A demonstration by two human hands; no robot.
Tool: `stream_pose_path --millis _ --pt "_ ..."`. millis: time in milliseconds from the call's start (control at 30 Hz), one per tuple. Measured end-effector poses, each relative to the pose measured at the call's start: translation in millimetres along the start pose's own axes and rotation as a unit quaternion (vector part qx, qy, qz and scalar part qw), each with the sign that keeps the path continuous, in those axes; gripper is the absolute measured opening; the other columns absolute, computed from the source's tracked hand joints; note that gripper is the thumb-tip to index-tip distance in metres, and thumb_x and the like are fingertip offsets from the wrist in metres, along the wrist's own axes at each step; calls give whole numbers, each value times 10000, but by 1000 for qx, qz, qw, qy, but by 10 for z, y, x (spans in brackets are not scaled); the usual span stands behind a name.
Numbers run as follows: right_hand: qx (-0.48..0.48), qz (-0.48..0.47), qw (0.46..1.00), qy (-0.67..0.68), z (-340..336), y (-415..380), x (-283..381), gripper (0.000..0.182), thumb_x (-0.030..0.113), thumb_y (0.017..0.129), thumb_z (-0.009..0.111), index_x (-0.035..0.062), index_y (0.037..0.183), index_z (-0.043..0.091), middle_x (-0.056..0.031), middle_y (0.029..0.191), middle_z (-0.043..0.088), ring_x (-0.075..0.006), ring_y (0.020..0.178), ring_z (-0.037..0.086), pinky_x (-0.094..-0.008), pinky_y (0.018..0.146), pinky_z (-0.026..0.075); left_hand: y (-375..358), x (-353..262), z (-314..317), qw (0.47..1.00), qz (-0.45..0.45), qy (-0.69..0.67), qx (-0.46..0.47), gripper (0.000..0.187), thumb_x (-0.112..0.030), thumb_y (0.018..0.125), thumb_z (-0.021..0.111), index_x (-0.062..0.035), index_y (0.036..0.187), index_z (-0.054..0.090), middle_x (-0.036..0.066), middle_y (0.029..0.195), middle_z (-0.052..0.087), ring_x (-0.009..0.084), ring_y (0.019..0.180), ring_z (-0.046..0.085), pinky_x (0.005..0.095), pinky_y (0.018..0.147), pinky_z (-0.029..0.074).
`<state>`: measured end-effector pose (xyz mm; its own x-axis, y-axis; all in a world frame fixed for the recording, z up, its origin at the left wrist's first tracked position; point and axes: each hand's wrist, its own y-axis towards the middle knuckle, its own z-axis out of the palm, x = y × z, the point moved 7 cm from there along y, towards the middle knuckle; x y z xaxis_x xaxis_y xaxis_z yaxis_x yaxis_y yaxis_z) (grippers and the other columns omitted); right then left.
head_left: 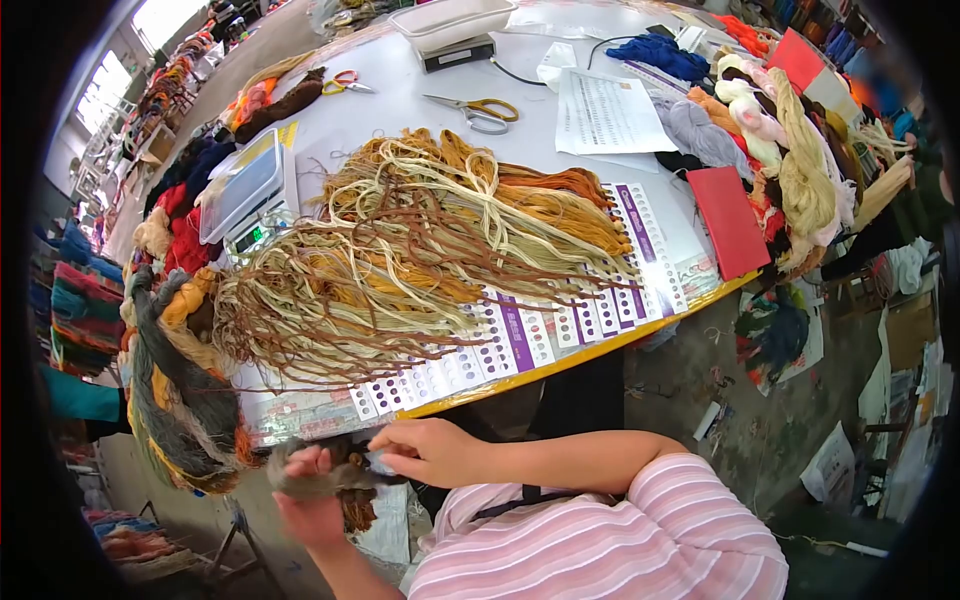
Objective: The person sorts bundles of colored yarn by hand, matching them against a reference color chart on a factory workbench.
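Note:
Below the near edge of the table, my left hand (pixel 310 500) is closed around a grey-brown yarn hank (pixel 325 484), blurred by motion. My right hand (pixel 430 455) is just beside it, fingers pinched together at the hank's right end. A small whitish bit shows at those fingertips, and I cannot tell what it is. On the table in front of me lies a wide pile of yarn strands (pixel 420 240) in cream, ochre and brown. Under it, punched cards (pixel 645 240) with purple bands and rows of holes run along the table's edge.
Scissors with yellow handles (pixel 475 110) and orange-handled scissors (pixel 347 83) lie behind the pile. A clear plastic tray (pixel 243 188) sits on a digital scale (pixel 257 234) at left. Dark grey hanks (pixel 185 370) hang over the left corner. A red folder (pixel 727 222) lies at right.

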<state>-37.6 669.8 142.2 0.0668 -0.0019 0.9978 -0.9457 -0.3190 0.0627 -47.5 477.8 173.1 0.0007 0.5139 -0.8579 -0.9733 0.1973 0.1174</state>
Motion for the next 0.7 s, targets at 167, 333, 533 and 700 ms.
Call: stream_pose_path --millis 167,333,533,700 --pt "-53 -149 987 -38 117 68 242 185 156 817 636 37 959 625 -112 921 604 -286 847 582 -372 746 473 16 309 387 987 9 150 57 467 -386 948 463 -7 1187 595 206 1417 378 296 1303 388 423 1070 313" --pt "-25 -57 998 -22 118 42 -15 122 122 816 654 64 923 661 -92 915 603 -276 877 578 -361 761 475 17 507 471 995 -36 83 39 354 -229 943 478 22 1162 595 227 1355 445 319 1253 449 447 1053 333" --pt "-70 -91 993 -19 22 30 12 93 100 787 664 51 864 644 -100 853 608 -278 834 585 -354 736 469 69 563 547 993 -83 83 -12 310 -164 919 496 58 1108 603 219 1266 525 302 1164 514 439 1018 376" --pt "-57 -69 994 67 -45 57 -11 84 102 794 645 34 829 613 -80 780 611 -218 748 585 -325 680 467 106 527 523 992 -102 65 -40 287 -140 897 532 57 1090 609 199 1207 559 278 1105 548 412 969 419"
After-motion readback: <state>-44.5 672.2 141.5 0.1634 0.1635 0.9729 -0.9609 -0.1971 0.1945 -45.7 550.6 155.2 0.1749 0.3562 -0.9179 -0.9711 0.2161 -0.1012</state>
